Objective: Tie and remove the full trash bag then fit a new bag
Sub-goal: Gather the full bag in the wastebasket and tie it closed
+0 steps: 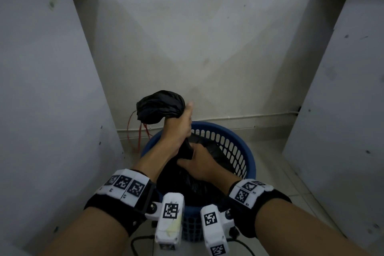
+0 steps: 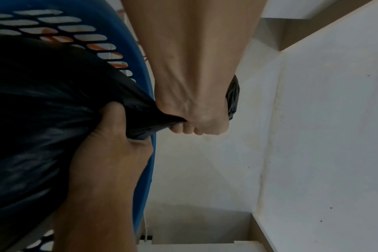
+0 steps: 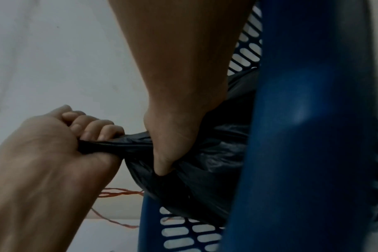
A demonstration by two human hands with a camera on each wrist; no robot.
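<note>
Between two pale grey panels (image 1: 47, 81), against a stained whitish wall (image 1: 203, 43), a blue slatted basket (image 1: 239, 141) is set on a light tiled floor (image 1: 276, 174). A black trash bag (image 1: 199, 183) is seated inside it. The bag's twisted neck is clenched in the left hand (image 1: 178, 129), with the gathered top bunched above the fist. Lower down, the neck is gripped by the right hand (image 1: 200, 160). Red string (image 1: 139, 135) is seen behind the basket.
</note>
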